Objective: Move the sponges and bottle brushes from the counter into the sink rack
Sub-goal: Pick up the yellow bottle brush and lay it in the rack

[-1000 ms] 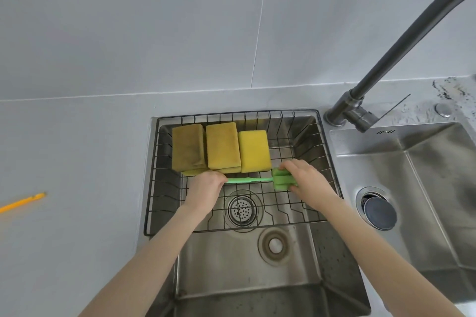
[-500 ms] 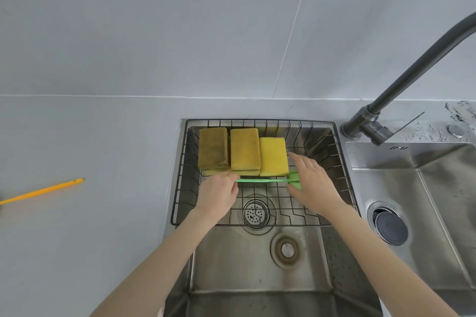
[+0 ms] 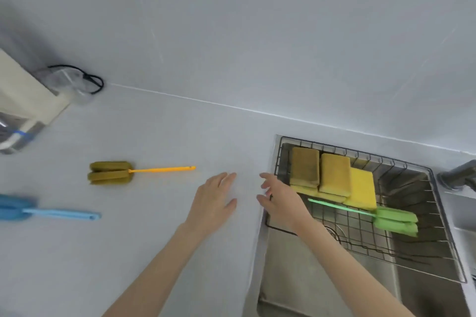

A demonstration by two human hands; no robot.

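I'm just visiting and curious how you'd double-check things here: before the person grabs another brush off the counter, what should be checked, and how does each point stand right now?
1. Both hands free: left hand and right hand open, empty: ok.
2. Green sponge-headed bottle brush lying in the black wire sink rack: ok.
3. Yellow rectangular sponges in the rack: ok.
4. Orange-handled brush with olive sponge head lying free on the grey counter: ok.
5. Blue plastic brush fully in view: not ok, its head is cut off by the picture's edge.
6. All brushes moved: not ok.
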